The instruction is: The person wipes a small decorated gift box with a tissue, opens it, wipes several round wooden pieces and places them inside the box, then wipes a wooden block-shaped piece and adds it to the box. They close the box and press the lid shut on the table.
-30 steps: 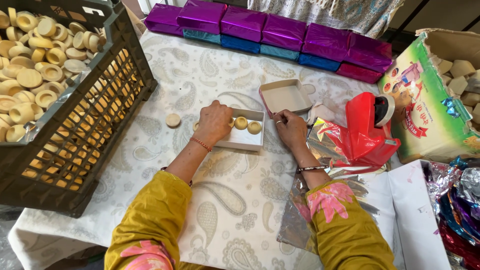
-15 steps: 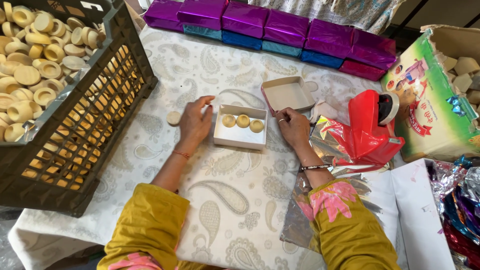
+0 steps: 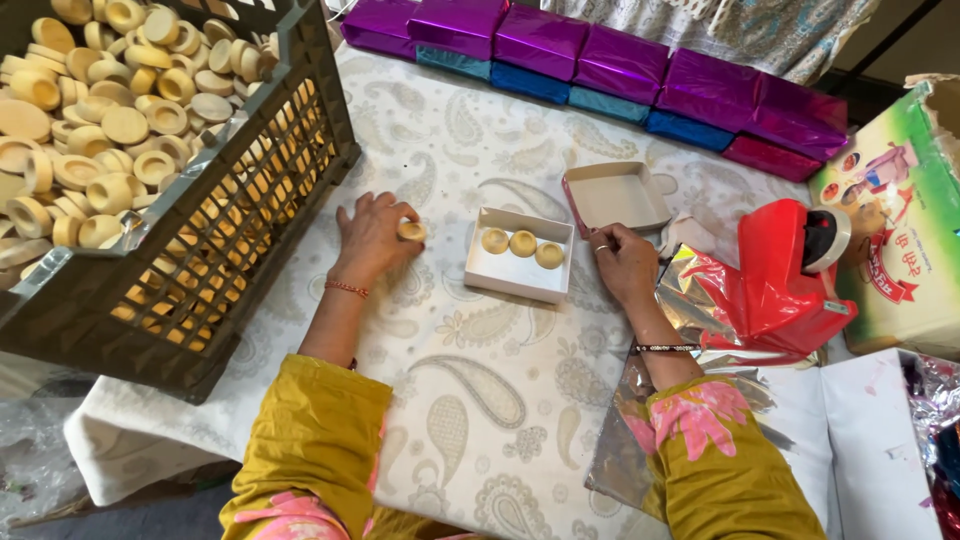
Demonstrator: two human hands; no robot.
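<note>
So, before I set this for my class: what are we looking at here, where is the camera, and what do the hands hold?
The camera sits on a person's head and looks down at their own bare hands over a cloth-covered table. The left hand pinches one small round biscuit. The right hand rests beside a small white box with three biscuits in a row. A dark crate of more biscuits stands on the left. Behind lie an empty box, shiny purple and blue wrapped boxes and, on the right, a red tape dispenser.
</note>
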